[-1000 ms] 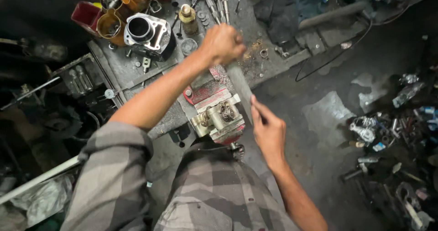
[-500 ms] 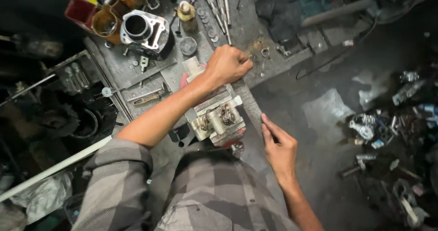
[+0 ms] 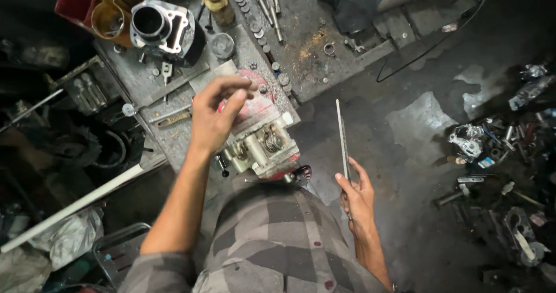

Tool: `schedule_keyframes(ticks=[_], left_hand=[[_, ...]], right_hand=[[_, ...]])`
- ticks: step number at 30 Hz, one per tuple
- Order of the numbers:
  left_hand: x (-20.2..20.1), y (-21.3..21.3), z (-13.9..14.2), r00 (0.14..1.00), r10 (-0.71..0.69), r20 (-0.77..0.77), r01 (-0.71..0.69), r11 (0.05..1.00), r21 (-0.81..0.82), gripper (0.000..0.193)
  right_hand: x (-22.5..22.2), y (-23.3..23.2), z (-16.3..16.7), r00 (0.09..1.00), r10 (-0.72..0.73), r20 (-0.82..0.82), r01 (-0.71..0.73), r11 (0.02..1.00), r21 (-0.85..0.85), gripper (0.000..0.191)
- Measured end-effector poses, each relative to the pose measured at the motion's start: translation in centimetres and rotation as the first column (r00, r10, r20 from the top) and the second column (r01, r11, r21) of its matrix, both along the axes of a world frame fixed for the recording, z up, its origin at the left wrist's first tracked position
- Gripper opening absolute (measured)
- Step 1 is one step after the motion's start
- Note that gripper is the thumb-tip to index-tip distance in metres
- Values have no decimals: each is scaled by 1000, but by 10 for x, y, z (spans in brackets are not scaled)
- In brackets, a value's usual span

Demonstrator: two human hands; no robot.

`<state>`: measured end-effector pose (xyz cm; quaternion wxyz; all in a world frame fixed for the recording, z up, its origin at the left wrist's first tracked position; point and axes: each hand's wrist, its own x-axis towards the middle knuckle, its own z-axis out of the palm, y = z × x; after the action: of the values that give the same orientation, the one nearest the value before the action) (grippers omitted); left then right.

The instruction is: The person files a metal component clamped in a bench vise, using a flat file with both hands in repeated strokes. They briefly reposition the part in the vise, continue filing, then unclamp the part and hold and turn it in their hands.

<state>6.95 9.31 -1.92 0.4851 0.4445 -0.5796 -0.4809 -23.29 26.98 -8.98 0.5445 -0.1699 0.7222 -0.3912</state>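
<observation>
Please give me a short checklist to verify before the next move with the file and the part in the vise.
1. Right hand has the flat file in its grip: ok, held at the lower end.
2. File clear of the part: ok, it is off to the side, touching nothing.
3. Left hand on the metal part: ok, fingers over its top.
4. Part clamped tight in the red vise: cannot tell.
5. Cylinder block on the bench out of the way: ok.

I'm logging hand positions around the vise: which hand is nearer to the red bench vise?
Left. The left hand hovers right over the red bench vise, fingers curled above it. The right hand is off to its side, holding a long flat file.
</observation>
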Motion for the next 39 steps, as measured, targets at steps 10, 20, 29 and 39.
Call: schedule_keyframes(ticks=[10,20,29,39], left_hand=[[-26,91,-7,933,326,153,-317,945,-80,17],[-95,178,-10,763,593,258,-521,800,-298,50],[-144,218,-12,903,400,156,-379,913,-150,39],[-148,223,-3,925,355,137,-322,921,-218,31]], right_hand=[[-29,22,-5,973,161,163,-150,986,-78,60],[-40,76,-1,907,272,320,-245,962,-122,59],[-43,127,-14,864,370,340,-350,929,-122,58],[-40,121,-4,903,330,273,-299,942,-150,47]])
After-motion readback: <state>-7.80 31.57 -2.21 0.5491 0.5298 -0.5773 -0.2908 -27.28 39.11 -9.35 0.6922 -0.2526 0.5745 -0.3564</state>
